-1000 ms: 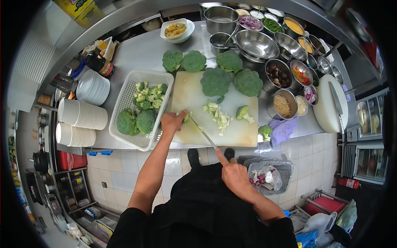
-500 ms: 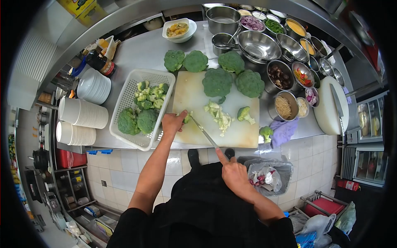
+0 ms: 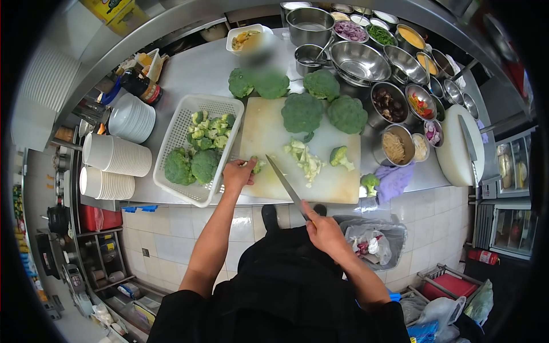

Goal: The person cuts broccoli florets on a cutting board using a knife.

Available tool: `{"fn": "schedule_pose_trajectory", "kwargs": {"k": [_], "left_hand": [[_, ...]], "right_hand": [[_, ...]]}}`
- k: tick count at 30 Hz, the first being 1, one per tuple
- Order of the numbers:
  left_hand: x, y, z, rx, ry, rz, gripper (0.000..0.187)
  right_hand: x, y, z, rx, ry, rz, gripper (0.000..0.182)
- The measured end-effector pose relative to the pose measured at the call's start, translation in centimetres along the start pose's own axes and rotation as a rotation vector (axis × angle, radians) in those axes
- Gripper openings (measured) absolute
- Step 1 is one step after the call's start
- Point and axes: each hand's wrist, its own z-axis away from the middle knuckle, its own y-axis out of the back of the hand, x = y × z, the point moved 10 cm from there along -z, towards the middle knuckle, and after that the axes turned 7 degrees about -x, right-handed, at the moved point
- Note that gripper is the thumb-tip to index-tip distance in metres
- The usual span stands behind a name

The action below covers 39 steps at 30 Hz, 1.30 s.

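Pinching a floret (image 3: 259, 166) by the board's (image 3: 263, 123) left edge, left hand (image 3: 238, 175) risked nicks if knife (image 3: 286, 184), gripped in right hand (image 3: 325, 231), slipped!

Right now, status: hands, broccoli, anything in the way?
Left hand on small broccoli piece, near left of cutting board. Right hand gripping knife. Pale cut pieces right of knife, possibly crowding it.

Bright, even light lends the steel table (image 3: 189, 71) a dull sheen and the floor tiles (image 3: 243, 219) patches of glare, while the wide lens bows the metal beam (image 3: 146, 35) toward black corners (a soft smudge blurs the rear broccoli (image 3: 273, 87)).
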Motion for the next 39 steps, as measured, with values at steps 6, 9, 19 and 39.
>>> {"fn": "schedule_pose_trajectory", "kwargs": {"k": [6,9,19,39], "left_hand": [[-0.6,-0.7,-0.2,-0.054,0.055,0.084,0.036],[-0.8,-0.4,0.0,-0.158,0.031,0.227,0.028],[18.5,6.6,2.4,0.284,-0.804,-0.584,0.058],[7.7,-3.7,1.2,0.089,-0.714,-0.386,0.043]], "right_hand": [[1.7,-2.8,-1.6,-0.056,-0.079,-0.061,0.067],[2.3,-2.6,-1.3,-0.045,-0.026,-0.084,0.067],[2.1,-1.9,-1.7,-0.038,0.025,0.001,0.065],[-2.1,3.2,3.2,0.17,-0.01,0.154,0.07]]}}
